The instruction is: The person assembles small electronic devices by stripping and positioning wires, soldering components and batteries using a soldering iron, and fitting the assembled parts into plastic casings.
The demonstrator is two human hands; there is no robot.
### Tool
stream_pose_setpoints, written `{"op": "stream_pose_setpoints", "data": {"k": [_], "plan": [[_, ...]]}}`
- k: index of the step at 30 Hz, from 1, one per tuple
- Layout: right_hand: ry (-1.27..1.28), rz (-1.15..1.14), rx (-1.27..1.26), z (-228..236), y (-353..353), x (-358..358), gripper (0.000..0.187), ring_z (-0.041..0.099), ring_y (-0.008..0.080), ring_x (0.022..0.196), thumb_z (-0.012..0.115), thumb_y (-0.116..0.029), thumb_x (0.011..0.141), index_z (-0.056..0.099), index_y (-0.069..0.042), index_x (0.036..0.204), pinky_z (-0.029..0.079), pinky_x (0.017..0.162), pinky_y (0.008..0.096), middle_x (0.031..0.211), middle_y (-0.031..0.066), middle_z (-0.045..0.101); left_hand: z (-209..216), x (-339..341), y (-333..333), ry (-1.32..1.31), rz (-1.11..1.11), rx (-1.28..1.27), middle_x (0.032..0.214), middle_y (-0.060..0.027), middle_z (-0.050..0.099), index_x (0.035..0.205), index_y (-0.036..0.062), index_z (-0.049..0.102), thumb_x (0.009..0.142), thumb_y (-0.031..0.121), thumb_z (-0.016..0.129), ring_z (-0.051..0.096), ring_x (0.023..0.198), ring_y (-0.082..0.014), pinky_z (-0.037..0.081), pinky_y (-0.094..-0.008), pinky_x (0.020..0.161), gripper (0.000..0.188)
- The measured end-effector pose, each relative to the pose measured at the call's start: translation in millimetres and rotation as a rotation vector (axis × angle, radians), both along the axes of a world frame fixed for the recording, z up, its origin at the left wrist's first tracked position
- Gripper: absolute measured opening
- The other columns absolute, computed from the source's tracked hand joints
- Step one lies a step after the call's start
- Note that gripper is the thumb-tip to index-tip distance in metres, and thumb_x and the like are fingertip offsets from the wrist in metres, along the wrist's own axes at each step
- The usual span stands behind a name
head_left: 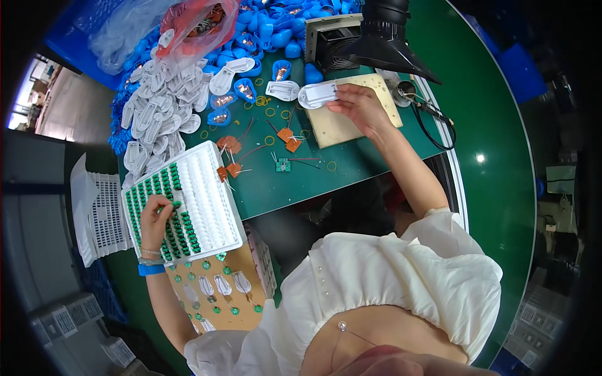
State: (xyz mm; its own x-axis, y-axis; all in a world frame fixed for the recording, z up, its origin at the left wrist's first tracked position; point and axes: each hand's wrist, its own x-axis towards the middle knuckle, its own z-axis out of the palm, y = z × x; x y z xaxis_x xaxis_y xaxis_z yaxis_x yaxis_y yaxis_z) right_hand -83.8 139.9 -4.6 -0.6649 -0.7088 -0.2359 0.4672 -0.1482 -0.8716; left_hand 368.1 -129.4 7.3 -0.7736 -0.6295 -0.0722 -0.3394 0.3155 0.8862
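Note:
My left hand (156, 220) is over the white tray (219, 203). Its thumb and fingers pinch a small green component (176, 205), one of several that stand in rows there. At the far right of the bench, my right hand (362, 108) grips a white plastic casing (318, 96) by its right end, above the cream board (345, 119). Just left of that casing lies another white casing (282, 91). A small green circuit board (283, 165) with thin wires rests on the bench nearer to me, and orange pieces with wires (290, 139) lie beyond it.
White casings (160, 109) are heaped at the left, with blue shells (269, 31) behind. A red plastic bag (199, 31) sits on the heap. A black funnel-shaped hose end (392, 53) hangs over a fan unit (332, 44). Below the tray, a brown board (235, 276) carries casings.

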Motion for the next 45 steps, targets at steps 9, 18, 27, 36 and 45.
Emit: {"op": "stream_pose_setpoints", "data": {"k": [9,18,27,36,45], "plan": [[1.345,-0.188,0.507,-4,52,6,0.021,0.065,0.0217,0.078,0.069,-0.004,0.077,0.068,-0.003,0.097,0.052,0.065,0.0323,0.093,0.0092,0.066,38,-89,123,0.212,0.213,0.166,0.086,-0.0041,0.063,0.095,-0.0004,0.062,0.092,0.004,0.059,0.058,0.079,-0.0094,0.047,-0.024,0.074,0.006],[1.684,-0.11,0.432,-8,95,-20,0.023,0.06,0.028,0.081,0.072,-0.003,0.07,0.069,-0.006,0.093,0.051,0.069,0.0363,0.087,0.0084,0.063,-3,-288,172,0.049,-0.008,0.299,0.078,-0.006,0.067,0.093,-0.0019,0.064,0.09,0.01,0.063,0.064,0.066,-0.0116,0.05,-0.0218,0.057,0.012],[1.403,-0.102,0.119,-3,75,14,0.03,0.062,0.027,0.085,0.075,-0.002,0.07,0.066,-0.002,0.098,0.051,0.073,0.0367,0.095,0.0102,0.063,-8,-309,195,0.103,0.076,0.738,0.083,-0.0075,0.067,0.097,-0.0008,0.064,0.091,0.014,0.064,0.063,0.064,-0.0114,0.044,-0.0196,0.05,0.016],[1.516,0.17,0.17,-14,51,16,0.034,0.055,0.0298,0.093,0.076,0.0,0.065,0.066,-0.003,0.098,0.049,0.077,0.0387,0.094,0.0099,0.06,-17,-266,226,0.254,0.219,0.439,0.09,-0.004,0.068,0.1,0.0006,0.062,0.095,0.014,0.057,0.05,0.063,-0.0036,0.037,-0.0166,0.049,0.015],[1.558,0.231,0.018,-2,15,77,0.024,0.055,0.0284,0.085,0.074,0.001,0.065,0.064,-0.003,0.087,0.047,0.073,0.0378,0.085,0.0097,0.058,-39,-183,256,0.304,0.246,0.397,0.086,-0.0044,0.066,0.102,0.0013,0.059,0.099,0.013,0.053,0.055,0.07,-0.0038,0.041,-0.0179,0.055,0.014]]}}
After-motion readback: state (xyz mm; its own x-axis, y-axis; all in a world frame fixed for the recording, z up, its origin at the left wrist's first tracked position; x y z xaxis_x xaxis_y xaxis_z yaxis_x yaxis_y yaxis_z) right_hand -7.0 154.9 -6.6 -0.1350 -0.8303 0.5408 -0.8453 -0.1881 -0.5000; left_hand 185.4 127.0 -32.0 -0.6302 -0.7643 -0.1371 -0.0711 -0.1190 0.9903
